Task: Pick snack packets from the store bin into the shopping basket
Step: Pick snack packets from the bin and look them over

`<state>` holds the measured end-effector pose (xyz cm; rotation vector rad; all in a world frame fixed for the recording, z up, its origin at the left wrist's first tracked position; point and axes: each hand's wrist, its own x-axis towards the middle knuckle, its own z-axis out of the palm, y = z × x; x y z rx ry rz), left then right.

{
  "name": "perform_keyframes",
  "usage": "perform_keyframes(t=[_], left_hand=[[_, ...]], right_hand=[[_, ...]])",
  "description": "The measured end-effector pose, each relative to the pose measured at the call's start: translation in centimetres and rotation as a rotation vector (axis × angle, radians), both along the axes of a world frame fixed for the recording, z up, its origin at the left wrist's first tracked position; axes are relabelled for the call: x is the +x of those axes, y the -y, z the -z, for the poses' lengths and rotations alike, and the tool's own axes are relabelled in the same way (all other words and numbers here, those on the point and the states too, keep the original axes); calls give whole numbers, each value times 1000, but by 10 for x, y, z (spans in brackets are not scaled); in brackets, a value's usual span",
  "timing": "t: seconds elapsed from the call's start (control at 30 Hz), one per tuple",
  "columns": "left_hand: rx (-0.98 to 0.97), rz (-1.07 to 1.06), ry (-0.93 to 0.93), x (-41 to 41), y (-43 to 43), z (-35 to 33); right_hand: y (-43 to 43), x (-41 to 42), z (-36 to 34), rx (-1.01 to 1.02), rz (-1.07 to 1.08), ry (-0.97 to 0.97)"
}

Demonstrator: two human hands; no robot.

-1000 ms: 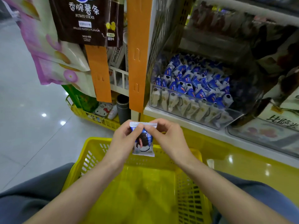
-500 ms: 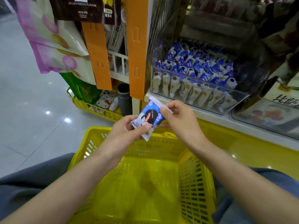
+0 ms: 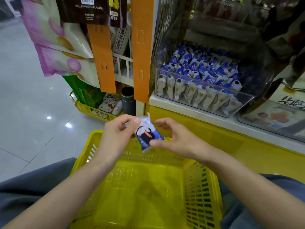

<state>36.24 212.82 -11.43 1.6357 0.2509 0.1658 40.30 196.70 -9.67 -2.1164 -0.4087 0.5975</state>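
A small blue-and-white snack packet (image 3: 146, 133) is tilted in the air over the far rim of the yellow shopping basket (image 3: 202, 192). My left hand (image 3: 118, 135) pinches its upper left end between thumb and fingers. My right hand (image 3: 175, 138) touches its lower right side with the thumb, the fingers loosely spread behind it. The basket rests on my lap and nothing shows on its floor. The clear store bin (image 3: 198, 98) on the shelf ahead holds several matching packets (image 3: 201, 70).
Orange hanging strips (image 3: 142, 52) and hanging snack bags (image 3: 54, 47) are up left. A second yellow basket (image 3: 87, 109) with goods and a dark cylinder (image 3: 127, 100) stand on the floor. Another clear bin (image 3: 270, 119) sits at right above the yellow shelf front (image 3: 231, 142).
The packet has turned from upright to tilted between my hands. My right hand's pinch has loosened to a thumb touch. The view has shifted, the bin now sits higher in frame.
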Motion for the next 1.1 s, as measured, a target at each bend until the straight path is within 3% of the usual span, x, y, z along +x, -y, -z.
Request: perform_keyframes(t=[0.07, 0.17, 0.23, 0.3, 0.37, 0.53, 0.7, 0.77, 0.97, 1.03, 1.1], left_hand=[[133, 87, 63, -2, 2, -2], [144, 117, 62, -3, 5, 0], [11, 83, 12, -2, 7, 0], [-174, 44, -54, -1, 9, -2], [-189, 25, -58, -1, 9, -4], [4, 82, 19, -2, 10, -6], [-205, 125, -137, 0, 9, -3], [-207, 125, -154, 2, 10, -3], [113, 28, -142, 4, 9, 1], [14, 56, -261, 5, 10, -2], [-238, 117, -386, 5, 11, -7]], right_hand=[[-6, -4, -4, 152, 17, 9], [-8, -6, -5, 230, 77, 84], [-8, -4, -4, 260, 142, 23], [-9, -2, -5, 376, 224, -162], [-10, -2, -7, 430, 244, -226], [-7, -2, -2, 287, 163, 116], [-4, -7, -2, 39, 18, 620], [-2, -9, -3, -69, -62, 761], [2, -1, -7, -10, 156, 751], [2, 2, -7, 51, 204, 735], [2, 0, -8, 93, 143, 734]])
